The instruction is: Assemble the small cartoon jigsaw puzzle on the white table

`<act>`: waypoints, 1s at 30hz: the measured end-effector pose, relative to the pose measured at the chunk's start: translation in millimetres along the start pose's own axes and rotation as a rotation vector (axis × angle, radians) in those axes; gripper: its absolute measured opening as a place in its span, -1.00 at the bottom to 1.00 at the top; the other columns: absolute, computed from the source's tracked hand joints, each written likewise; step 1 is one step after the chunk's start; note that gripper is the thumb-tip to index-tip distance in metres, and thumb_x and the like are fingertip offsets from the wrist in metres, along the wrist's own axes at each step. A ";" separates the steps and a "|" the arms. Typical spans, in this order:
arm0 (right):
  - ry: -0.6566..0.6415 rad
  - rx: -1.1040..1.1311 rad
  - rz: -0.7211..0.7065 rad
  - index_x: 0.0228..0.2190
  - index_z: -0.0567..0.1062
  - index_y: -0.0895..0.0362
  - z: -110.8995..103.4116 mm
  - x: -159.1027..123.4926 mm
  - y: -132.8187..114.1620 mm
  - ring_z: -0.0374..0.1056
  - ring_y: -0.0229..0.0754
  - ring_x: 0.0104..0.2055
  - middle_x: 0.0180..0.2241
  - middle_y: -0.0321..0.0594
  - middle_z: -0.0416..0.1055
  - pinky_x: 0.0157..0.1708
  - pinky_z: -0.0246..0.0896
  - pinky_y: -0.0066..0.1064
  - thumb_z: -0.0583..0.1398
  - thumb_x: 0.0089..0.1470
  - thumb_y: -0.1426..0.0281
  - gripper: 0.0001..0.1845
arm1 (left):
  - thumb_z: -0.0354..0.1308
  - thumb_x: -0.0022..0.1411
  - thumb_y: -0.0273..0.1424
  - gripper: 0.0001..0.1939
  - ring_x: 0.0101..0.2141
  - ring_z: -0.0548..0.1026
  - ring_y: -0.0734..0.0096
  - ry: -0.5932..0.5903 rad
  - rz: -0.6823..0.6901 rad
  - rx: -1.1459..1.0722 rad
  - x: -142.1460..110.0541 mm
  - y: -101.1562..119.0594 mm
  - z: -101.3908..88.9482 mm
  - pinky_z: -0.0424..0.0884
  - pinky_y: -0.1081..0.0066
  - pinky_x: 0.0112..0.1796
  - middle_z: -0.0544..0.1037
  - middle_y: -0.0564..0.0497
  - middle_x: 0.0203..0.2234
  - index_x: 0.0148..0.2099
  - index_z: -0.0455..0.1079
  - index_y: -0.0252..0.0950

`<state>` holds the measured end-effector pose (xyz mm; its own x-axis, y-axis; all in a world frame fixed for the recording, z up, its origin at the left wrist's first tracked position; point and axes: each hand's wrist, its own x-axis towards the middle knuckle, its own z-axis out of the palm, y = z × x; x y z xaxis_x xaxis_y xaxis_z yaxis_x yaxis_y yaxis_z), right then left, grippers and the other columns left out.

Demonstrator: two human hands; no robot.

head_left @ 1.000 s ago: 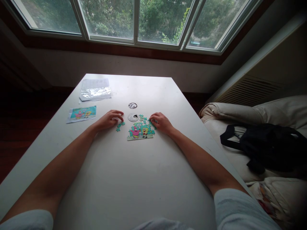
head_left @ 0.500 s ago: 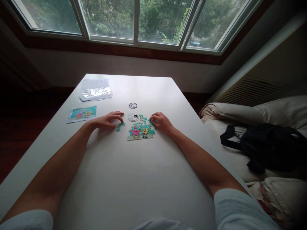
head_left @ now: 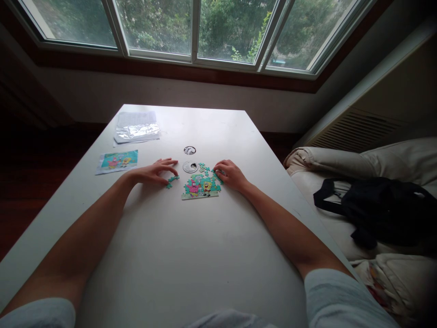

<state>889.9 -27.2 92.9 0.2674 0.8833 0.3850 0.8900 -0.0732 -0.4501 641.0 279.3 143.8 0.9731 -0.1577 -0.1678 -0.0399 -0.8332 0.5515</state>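
Observation:
A partly joined jigsaw puzzle (head_left: pixel 200 187) with cartoon figures lies flat on the white table, its straight lower border facing me. To its left, my left hand (head_left: pixel 157 172) has thumb and forefinger around a small joined strip of green puzzle pieces (head_left: pixel 174 178), other fingers stretched out. My right hand (head_left: pixel 229 174) rests at the puzzle's upper right, fingers curled down onto green pieces (head_left: pixel 218 176) that they partly hide. A few loose pieces (head_left: pixel 202 167) lie just above the puzzle, beside a round grommet (head_left: pixel 190 166) in the tabletop.
A printed reference picture (head_left: pixel 118 161) lies on the table's left side. Behind it are papers with a clear plastic bag (head_left: pixel 136 128). Farther back is a round hole (head_left: pixel 190 150) in the tabletop. A pale sofa (head_left: pixel 327 157) with a black bag (head_left: pixel 385 209) stands at right.
My left hand has lowered and shifted slightly right, its thumb and forefinger closing around the green strip. The right hand has stayed at the puzzle's upper right with hardly any movement.

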 end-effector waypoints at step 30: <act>-0.010 0.016 0.000 -0.17 0.62 -0.02 -1.8 -0.3 -1.7 0.33 0.01 -0.01 -0.08 -0.14 0.49 0.06 0.28 -0.09 0.19 0.21 0.38 -0.78 | 0.08 0.33 0.04 -0.60 0.44 -0.16 -0.08 0.085 0.010 -0.023 10.3 13.6 17.4 -0.03 -0.07 0.34 0.07 0.07 0.44 -0.11 0.56 -0.12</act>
<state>889.0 -28.2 95.0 0.2633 0.8879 0.3773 0.8839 -0.0653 -0.4630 646.5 257.2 135.4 0.9885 -0.1194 -0.0924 -0.0455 -0.8193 0.5716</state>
